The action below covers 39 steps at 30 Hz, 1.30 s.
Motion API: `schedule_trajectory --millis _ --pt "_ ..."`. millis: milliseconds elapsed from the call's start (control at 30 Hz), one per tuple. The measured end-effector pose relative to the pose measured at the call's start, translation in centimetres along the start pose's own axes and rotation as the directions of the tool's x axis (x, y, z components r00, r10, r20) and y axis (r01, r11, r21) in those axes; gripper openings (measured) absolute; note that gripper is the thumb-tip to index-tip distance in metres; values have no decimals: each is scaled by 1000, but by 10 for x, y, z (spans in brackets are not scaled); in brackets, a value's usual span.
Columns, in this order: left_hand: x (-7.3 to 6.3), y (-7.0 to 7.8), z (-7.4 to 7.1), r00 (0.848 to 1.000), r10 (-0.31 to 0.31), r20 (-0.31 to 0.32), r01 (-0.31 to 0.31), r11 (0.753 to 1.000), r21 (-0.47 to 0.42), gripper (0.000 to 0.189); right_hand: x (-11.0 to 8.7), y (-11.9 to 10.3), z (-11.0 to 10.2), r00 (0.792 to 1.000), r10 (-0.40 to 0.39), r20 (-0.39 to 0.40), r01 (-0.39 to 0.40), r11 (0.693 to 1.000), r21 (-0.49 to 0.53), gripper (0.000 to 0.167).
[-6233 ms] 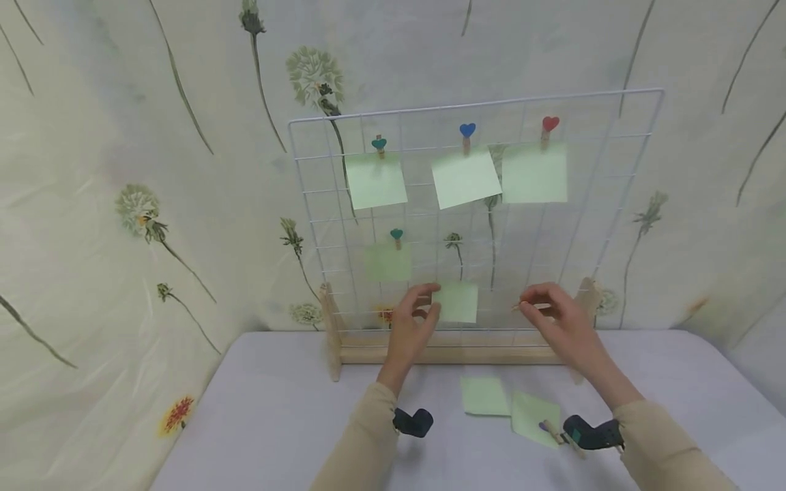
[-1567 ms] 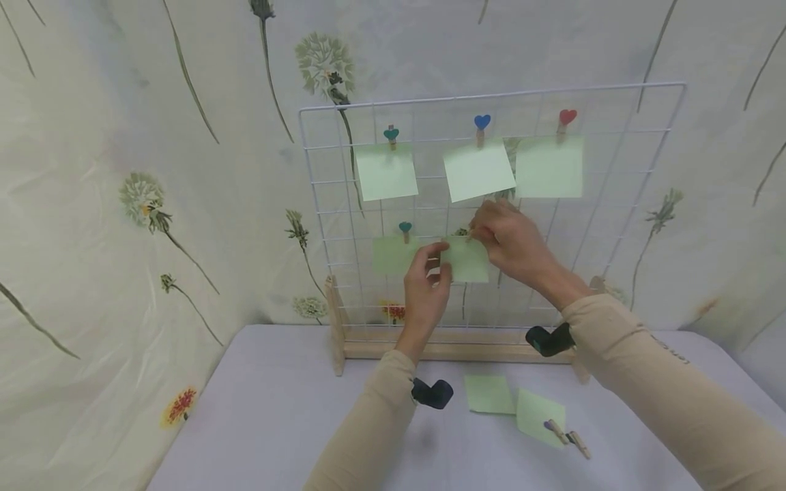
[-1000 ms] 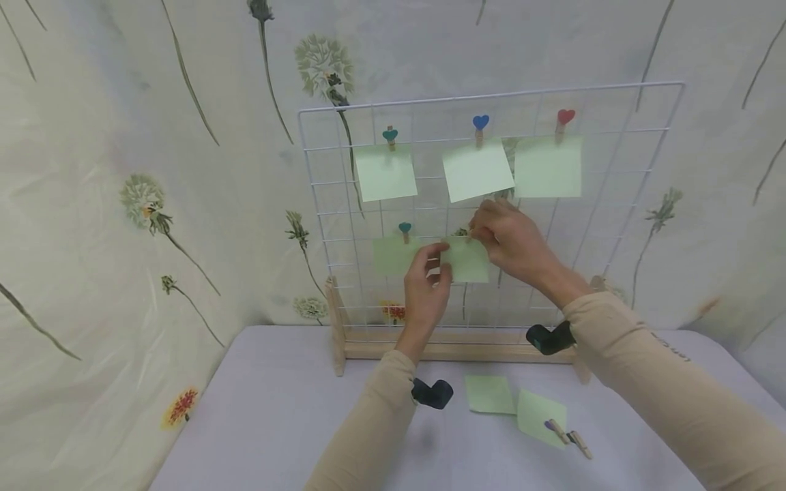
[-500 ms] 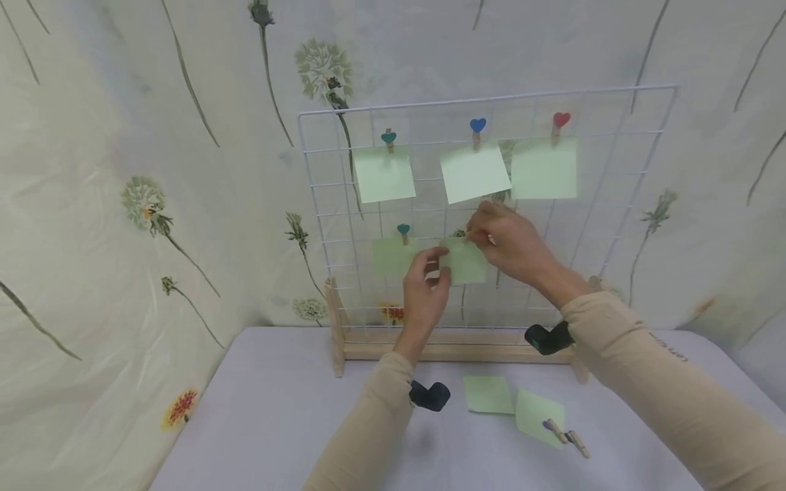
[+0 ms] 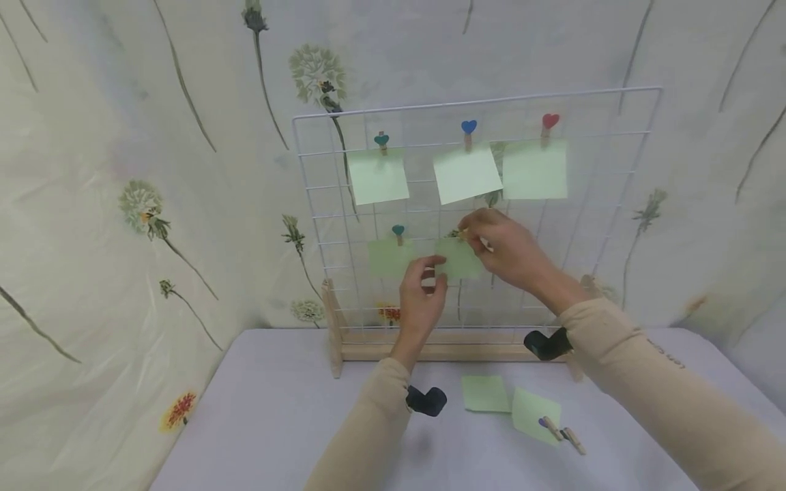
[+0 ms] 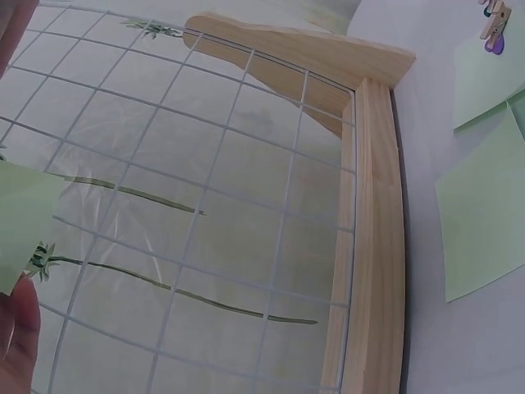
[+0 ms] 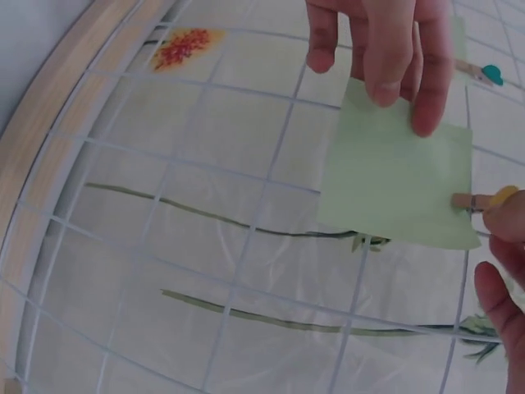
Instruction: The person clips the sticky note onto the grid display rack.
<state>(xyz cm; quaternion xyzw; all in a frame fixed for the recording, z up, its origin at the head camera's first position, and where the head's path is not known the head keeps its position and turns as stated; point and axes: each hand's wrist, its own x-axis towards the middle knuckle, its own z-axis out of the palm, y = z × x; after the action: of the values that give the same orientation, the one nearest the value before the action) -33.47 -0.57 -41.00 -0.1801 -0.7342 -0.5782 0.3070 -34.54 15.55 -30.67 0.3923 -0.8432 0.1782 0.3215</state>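
Note:
My left hand [image 5: 422,300] pinches the left edge of a pale green paper note [image 5: 457,260] against the white wire grid rack [image 5: 555,235]. At the note's top edge, my right hand [image 5: 503,247] pinches a small wooden clothespin [image 7: 471,202] with a yellow decoration [image 7: 504,195]. In the right wrist view, the clothespin's tip overlaps the note at a grid wire. To the left hangs another green note [image 5: 390,259] under a teal heart clothespin [image 5: 398,232]. My left fingers [image 6: 23,316] show at the edge of the left wrist view.
Along the upper grid hang notes under teal [image 5: 381,141], blue [image 5: 469,128] and red heart clothespins [image 5: 550,123]. A wooden base [image 5: 442,352] supports the rack. On the white table [image 5: 270,409] lie loose green notes [image 5: 485,394] and two clothespins [image 5: 574,440].
Since the oldest frame, my left hand has raised the note to the row beside the teal-clipped one. My right hand has brought its clothespin to the note's top edge; recently both hands barely shift.

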Motion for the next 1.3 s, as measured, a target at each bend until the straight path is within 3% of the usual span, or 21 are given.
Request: schedule_trajectory --millis 167,567,1300 --pt "-2 0 0 1000 -16 -10 17 999 41 27 -4 -1 1 1000 1 -1 -1 1000 31 17" --pt "-10 -3 1 998 -66 -9 67 996 65 27 -22 1 -1 994 -30 -101 39 996 84 20" --pt "-33 -14 15 990 -136 22 133 986 97 26 -88 15 11 989 124 -76 -116 988 99 17"
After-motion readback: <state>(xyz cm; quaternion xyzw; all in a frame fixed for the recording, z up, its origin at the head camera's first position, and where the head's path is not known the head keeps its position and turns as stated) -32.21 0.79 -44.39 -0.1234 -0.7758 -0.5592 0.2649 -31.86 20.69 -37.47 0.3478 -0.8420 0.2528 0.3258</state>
